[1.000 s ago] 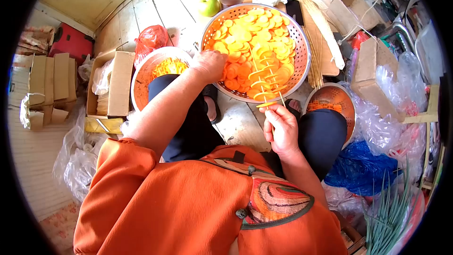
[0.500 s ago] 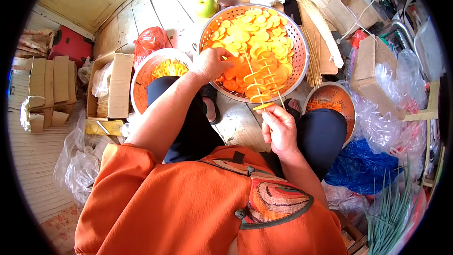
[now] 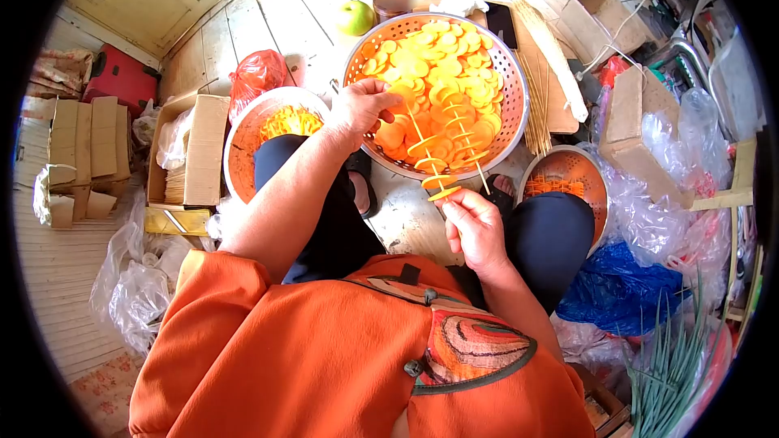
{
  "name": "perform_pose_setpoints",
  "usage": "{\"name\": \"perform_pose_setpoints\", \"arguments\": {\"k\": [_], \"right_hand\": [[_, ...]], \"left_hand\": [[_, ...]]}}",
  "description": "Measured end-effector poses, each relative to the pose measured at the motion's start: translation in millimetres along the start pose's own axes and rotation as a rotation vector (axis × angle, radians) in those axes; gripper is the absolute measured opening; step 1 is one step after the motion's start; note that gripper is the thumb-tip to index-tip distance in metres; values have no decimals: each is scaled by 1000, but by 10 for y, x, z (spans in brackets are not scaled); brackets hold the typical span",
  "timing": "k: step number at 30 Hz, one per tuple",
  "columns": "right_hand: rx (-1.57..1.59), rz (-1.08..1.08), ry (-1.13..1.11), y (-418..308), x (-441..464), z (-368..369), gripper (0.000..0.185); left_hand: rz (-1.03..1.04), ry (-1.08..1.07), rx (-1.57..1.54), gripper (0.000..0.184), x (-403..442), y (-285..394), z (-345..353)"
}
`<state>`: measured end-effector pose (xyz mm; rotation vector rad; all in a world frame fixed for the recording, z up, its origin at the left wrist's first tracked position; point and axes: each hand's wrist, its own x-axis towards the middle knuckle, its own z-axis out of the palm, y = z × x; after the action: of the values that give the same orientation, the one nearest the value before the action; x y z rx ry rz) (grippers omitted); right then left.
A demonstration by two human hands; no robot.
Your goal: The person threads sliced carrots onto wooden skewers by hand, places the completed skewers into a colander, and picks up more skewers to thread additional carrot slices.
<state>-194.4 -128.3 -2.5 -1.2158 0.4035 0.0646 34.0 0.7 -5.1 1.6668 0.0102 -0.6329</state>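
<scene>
A thin skewer (image 3: 416,128) slants over the near edge of a metal colander, several orange slices (image 3: 431,165) spaced along it. The person's right hand (image 3: 477,227) has its lower end, the grip closed with thumb and fingertips pinched just below the lowest slice. At the upper end, the left hand (image 3: 357,109) keeps a narrow pinch on a single slice (image 3: 402,97), its grip closed on the edge; the slice meets the skewer's tip, though whether it is pierced I cannot tell.

Just to the right, a second skewer (image 3: 479,166), also threaded with slices, lies across the near rim of the colander (image 3: 518,73). A heap of loose slices (image 3: 442,45) fills much of the colander, which stands on the plank floor (image 3: 308,12) in front of the person.

Beyond its far rim are a green apple (image 3: 355,18) and a blurred brown jar (image 3: 393,2). To its right, a bundle of thin sticks (image 3: 537,105) lies by a wooden board (image 3: 561,109). A bowl (image 3: 242,150) of orange shreds stands beside the left knee, a smaller bowl (image 3: 598,186) beside the right. Farther out are a red plastic bag (image 3: 258,81), an open cardboard box (image 3: 207,150) and a blue plastic bag (image 3: 621,296).
</scene>
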Motion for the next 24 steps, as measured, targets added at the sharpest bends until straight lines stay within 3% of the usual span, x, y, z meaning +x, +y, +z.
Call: {"name": "perform_pose_setpoints", "arguments": {"k": [13,19,21,24], "right_hand": [[-6,9,-31,19,-1,-2,17],[13,20,-33,19,-1,-11,17],[19,27,-29,20,-4,-16,17],[29,34,-13,23,-12,-9,17]], "left_hand": [[-59,-40,-215,14,-18,45,-28],[110,13,-53,11,-63,44,20],[262,6,117,9,-124,55,47],[259,-52,227,7,-164,19,61]]}}
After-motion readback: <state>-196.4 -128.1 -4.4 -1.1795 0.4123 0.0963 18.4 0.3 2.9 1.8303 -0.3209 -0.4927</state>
